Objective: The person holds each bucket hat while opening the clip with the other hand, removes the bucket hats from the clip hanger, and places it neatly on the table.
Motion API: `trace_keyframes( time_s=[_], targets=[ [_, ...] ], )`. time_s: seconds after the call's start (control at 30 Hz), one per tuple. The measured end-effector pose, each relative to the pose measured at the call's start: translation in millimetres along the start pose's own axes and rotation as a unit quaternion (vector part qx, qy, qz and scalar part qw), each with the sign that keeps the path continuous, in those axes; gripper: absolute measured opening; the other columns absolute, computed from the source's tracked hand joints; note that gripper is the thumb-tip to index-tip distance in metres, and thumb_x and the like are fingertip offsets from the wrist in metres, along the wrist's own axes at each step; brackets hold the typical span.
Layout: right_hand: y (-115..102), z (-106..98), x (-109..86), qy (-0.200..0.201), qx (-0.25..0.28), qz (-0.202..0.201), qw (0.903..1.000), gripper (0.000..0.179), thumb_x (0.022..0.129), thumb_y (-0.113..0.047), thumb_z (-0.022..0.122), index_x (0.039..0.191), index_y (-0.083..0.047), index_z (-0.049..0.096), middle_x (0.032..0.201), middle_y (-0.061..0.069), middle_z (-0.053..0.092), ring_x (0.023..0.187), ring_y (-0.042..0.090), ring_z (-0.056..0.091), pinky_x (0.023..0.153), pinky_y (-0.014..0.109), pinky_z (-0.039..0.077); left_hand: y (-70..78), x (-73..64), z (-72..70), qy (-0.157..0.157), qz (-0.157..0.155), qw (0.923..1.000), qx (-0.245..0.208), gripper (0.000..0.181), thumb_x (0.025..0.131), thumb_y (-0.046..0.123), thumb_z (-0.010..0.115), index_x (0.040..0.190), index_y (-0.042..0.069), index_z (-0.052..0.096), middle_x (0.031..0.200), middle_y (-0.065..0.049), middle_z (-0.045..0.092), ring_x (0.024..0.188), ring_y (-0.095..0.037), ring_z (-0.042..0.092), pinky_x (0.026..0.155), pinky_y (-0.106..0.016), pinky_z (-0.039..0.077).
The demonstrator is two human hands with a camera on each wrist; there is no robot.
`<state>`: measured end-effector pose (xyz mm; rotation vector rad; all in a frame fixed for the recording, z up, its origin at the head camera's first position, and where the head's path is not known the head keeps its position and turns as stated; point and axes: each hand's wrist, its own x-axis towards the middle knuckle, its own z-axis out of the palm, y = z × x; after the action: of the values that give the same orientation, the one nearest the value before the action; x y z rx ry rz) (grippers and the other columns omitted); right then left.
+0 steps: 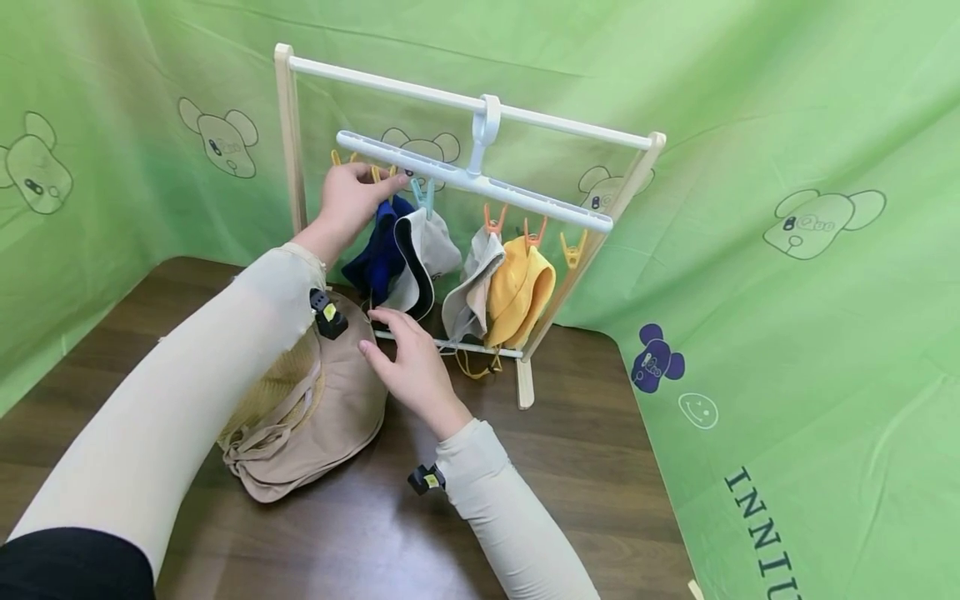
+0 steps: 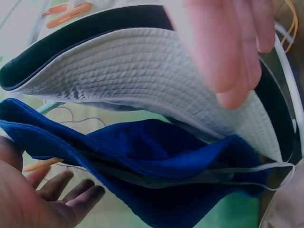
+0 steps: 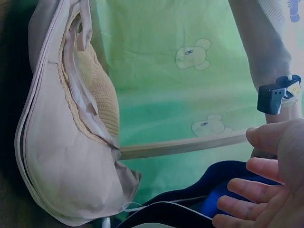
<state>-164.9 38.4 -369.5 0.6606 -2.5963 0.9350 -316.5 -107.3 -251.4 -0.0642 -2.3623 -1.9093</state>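
At the left end of the white hanger (image 1: 540, 198), my left hand (image 1: 351, 200) pinches a yellow clothespin (image 1: 382, 173) above a blue hat (image 2: 156, 161). The blue hat hangs with its brim folded and a thin pale cord (image 2: 256, 168) trailing from it. My right hand (image 1: 416, 367) is below and in front, fingers spread and holding nothing, near the hats' lower edges. Beside the blue hat, a pale grey hat with a dark brim edge (image 2: 128, 61) hangs from a teal clothespin (image 1: 422, 198). Further right hang another grey hat (image 1: 472, 287) and a yellow hat (image 1: 517, 287), from orange clothespins (image 1: 493, 218).
A wooden rack with a white top rail (image 1: 570, 125) carries the hanger by its hook (image 1: 486, 125). An unloaded yellow clothespin (image 1: 573, 248) hangs at the right end. A beige wide-brimmed hat (image 1: 345, 408) lies on the brown table (image 1: 420, 533). Green printed cloth (image 1: 810, 317) surrounds the table.
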Motion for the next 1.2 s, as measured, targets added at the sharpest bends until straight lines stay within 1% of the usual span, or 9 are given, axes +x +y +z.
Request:
trace_keyframes(
  time_s=[0.07, 0.17, 0.27, 0.33, 0.43, 0.7, 0.97, 1.07, 1.2],
  targets=[
    [0, 1, 0.4, -0.002, 0.002, 0.007, 1.0, 0.045, 0.098, -0.03, 0.07, 0.139, -0.013, 0.061, 0.14, 0.002, 0.063, 0.133, 0.015, 0.057, 0.11, 0.031, 0.045, -2.6, -0.2, 1.1, 0.004, 0.0, 1.0, -0.003, 0.058, 0.089, 0.047, 0.079, 0.128, 0.005, 0.066, 0.109, -0.001, 0.061, 0.099, -0.014, 0.053, 0.083, -0.027, 0.045],
    [2, 0, 1.9, -0.002, 0.002, 0.018, 0.9998, 0.046, 0.098, -0.031, 0.07, 0.14, -0.015, 0.061, 0.14, 0.002, 0.063, 0.133, 0.016, 0.057, 0.11, 0.033, 0.046, -5.7, -1.4, 2.0, 0.004, 0.001, 0.9999, -0.01, 0.057, 0.089, 0.048, 0.079, 0.126, 0.007, 0.067, 0.115, -0.002, 0.063, 0.104, -0.014, 0.053, 0.089, -0.027, 0.045],
    [3, -1, 4.5, -0.001, 0.008, 0.029, 0.9995, 0.047, 0.098, -0.031, 0.07, 0.14, -0.015, 0.06, 0.14, 0.003, 0.063, 0.133, 0.018, 0.057, 0.11, 0.036, 0.046, -8.5, -3.4, 2.8, 0.01, 0.015, 0.9998, -0.01, 0.046, 0.089, 0.047, 0.078, 0.111, 0.008, 0.07, 0.11, -0.002, 0.064, 0.102, -0.014, 0.052, 0.088, -0.028, 0.045],
    [5, -2, 6.5, 0.001, 0.014, 0.037, 0.9992, 0.048, 0.097, -0.031, 0.07, 0.14, -0.014, 0.06, 0.14, 0.004, 0.063, 0.132, 0.019, 0.058, 0.109, 0.037, 0.046, -9.2, -4.2, 3.7, 0.017, 0.021, 0.9995, -0.017, 0.042, 0.089, 0.046, 0.079, 0.108, 0.01, 0.07, 0.108, 0.0, 0.065, 0.101, -0.013, 0.054, 0.088, -0.028, 0.046],
    [8, -2, 9.7, 0.003, 0.019, 0.05, 0.9986, 0.049, 0.097, -0.031, 0.071, 0.141, -0.014, 0.059, 0.14, 0.004, 0.063, 0.132, 0.02, 0.058, 0.109, 0.037, 0.047, -9.3, -4.8, 5.2, 0.027, 0.031, 0.9989, -0.024, 0.04, 0.089, 0.044, 0.079, 0.108, 0.01, 0.071, 0.106, -0.001, 0.067, 0.099, -0.013, 0.057, 0.087, -0.028, 0.048],
    [15, -1, 16.8, 0.026, 0.025, 0.084, 0.9958, 0.055, 0.095, -0.032, 0.073, 0.144, -0.013, 0.056, 0.14, 0.005, 0.064, 0.127, 0.021, 0.061, 0.106, 0.037, 0.049, -6.5, -7.9, 8.8, 0.039, 0.031, 0.9985, -0.022, 0.036, 0.089, 0.042, 0.08, 0.107, 0.012, 0.072, 0.103, 0.001, 0.067, 0.098, -0.013, 0.056, 0.086, -0.026, 0.047],
    [10, 1, 29.3, 0.049, 0.108, 0.092, 0.9887, 0.067, 0.093, -0.028, 0.075, 0.15, -0.007, 0.047, 0.141, 0.013, 0.063, 0.127, 0.027, 0.063, 0.099, 0.044, 0.055, -8.8, -10.5, 13.1, 0.049, 0.051, 0.9975, -0.005, 0.035, 0.091, 0.042, 0.078, 0.106, 0.011, 0.073, 0.09, 0.005, 0.064, 0.087, -0.013, 0.053, 0.074, -0.025, 0.044],
    [6, 1, 33.4, 0.058, 0.113, 0.109, 0.9859, 0.072, 0.092, -0.03, 0.076, 0.152, -0.008, 0.045, 0.142, 0.015, 0.062, 0.127, 0.029, 0.063, 0.101, 0.043, 0.054, -10.3, -12.1, 14.3, 0.046, 0.058, 0.9972, -0.004, 0.037, 0.091, 0.042, 0.078, 0.108, 0.01, 0.073, 0.097, 0.001, 0.068, 0.091, -0.013, 0.057, 0.076, -0.025, 0.046],
    [1, 2, 40.3, 0.07, 0.094, 0.134, 0.9839, 0.076, 0.09, -0.034, 0.077, 0.154, -0.011, 0.044, 0.145, 0.014, 0.059, 0.131, 0.029, 0.06, 0.108, 0.039, 0.049, -12.9, -11.9, 15.8, 0.043, 0.059, 0.9972, -0.017, 0.039, 0.09, 0.04, 0.079, 0.111, 0.008, 0.073, 0.11, -0.003, 0.07, 0.1, -0.014, 0.062, 0.082, -0.026, 0.049]
  ],
)
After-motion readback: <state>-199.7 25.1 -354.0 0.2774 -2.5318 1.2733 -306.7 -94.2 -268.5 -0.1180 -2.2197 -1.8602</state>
